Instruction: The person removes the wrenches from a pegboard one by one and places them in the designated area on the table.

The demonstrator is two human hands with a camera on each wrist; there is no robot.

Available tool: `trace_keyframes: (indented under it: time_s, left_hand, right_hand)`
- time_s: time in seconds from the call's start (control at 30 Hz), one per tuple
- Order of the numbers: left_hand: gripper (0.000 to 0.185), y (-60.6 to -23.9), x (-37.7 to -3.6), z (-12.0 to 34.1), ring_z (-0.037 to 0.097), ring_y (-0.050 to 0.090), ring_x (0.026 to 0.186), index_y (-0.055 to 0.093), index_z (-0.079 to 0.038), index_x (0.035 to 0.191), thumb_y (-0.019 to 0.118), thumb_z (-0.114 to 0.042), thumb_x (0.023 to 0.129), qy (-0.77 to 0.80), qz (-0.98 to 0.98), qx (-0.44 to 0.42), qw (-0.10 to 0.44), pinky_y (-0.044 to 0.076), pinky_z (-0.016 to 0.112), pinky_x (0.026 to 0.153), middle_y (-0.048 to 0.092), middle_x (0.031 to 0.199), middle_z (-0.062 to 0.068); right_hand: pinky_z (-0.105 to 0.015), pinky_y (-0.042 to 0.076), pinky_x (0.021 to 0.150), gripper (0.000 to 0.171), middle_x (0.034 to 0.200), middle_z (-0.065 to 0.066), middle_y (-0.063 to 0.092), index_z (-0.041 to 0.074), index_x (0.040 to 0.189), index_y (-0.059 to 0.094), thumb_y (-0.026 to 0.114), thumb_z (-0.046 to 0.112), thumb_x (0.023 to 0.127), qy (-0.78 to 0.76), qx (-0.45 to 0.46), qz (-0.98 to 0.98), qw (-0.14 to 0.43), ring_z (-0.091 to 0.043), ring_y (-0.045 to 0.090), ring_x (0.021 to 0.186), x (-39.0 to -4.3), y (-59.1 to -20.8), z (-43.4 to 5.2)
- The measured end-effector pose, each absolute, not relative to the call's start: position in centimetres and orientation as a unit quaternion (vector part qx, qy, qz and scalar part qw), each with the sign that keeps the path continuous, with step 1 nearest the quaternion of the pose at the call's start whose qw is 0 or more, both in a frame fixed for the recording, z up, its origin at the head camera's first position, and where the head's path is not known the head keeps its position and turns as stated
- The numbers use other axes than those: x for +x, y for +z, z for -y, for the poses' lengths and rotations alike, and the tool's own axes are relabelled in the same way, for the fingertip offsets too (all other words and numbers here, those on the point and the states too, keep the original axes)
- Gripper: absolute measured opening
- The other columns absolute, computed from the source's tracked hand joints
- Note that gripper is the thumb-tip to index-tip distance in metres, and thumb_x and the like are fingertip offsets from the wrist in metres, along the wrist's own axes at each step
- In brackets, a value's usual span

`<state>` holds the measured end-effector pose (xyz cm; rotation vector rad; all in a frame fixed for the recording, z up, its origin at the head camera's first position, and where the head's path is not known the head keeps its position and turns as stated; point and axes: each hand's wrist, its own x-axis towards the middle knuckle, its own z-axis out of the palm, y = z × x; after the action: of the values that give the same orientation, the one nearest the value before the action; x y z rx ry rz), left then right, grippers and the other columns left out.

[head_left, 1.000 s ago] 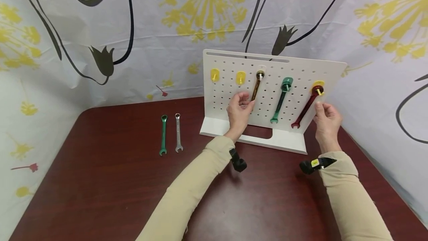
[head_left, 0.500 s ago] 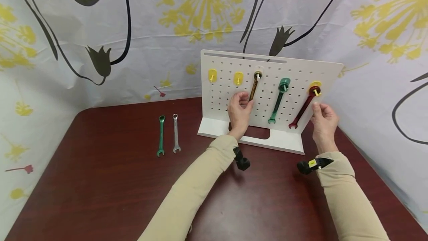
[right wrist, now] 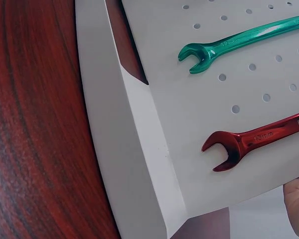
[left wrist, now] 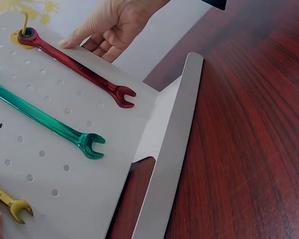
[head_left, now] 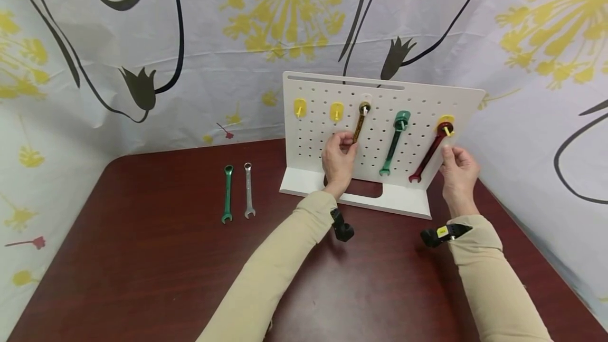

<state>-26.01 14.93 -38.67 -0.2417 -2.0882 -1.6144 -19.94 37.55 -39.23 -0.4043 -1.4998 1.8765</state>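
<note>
Your left hand [head_left: 338, 160] is up against the face of the white pegboard [head_left: 418, 100], fingers curled round the lower shank of the gold wrench [head_left: 358, 123], pinching it. That wrench already has its ring end over a hook, so the grip reads as steadying it until it hangs straight. In the left wrist view only its open jaw end [left wrist: 12, 206] shows at the bottom corner.

Your right hand [head_left: 458, 165] sits at the board's right edge, fingers relaxed and extended against it, holding no tool; it seems to brace the board so it does not slide while the other hand works. Its fingertips lie just beside the red wrench [head_left: 429, 153], near but not gripping it.

Out from there, the red wrench hangs slanted from a yellow hook [head_left: 446, 120], and a teal wrench [head_left: 393, 144] hangs between it and the gold one. Two more yellow hooks [head_left: 300, 107] at the left of the board carry nothing. The board stands upright on its own foot [head_left: 375, 199] near the back of the dark red tabletop [head_left: 142, 257].

Well to the left, apart from the board, a green wrench [head_left: 227, 194] and a silver wrench [head_left: 247, 190] lie flat side by side on the tabletop, ring ends away from you.
</note>
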Motion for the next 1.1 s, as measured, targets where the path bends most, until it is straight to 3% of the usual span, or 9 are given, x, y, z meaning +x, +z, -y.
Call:
trace_keyframes:
  time_s: [0.63,1.1]
  left_hand:
    - [0.018,-38.2,-25.3,-13.4,0.012,0.066,0.078,0.068,-0.005,0.101,0.070,-0.008,0.084,-0.602,0.761,-0.173,0.172,0.050,0.009,0.065,0.071,0.090,0.007]
    - [0.016,-37.9,-24.5,-12.3,0.010,0.065,0.077,0.068,-0.007,0.099,0.071,-0.009,0.084,-0.590,0.765,-0.208,0.153,0.050,0.009,0.066,0.071,0.087,0.006]
  right_hand:
    - [-0.013,0.039,0.045,0.013,0.065,0.005,0.054,0.012,0.076,0.064,0.072,0.020,0.083,0.718,-0.182,0.580,0.338,-0.007,0.043,0.058,-20.0,-39.0,-37.5]
    - [-0.014,0.038,0.044,0.014,0.064,0.004,0.055,0.011,0.077,0.064,0.072,0.021,0.082,0.723,-0.182,0.575,0.338,-0.007,0.042,0.056,-20.0,-39.1,-37.5]
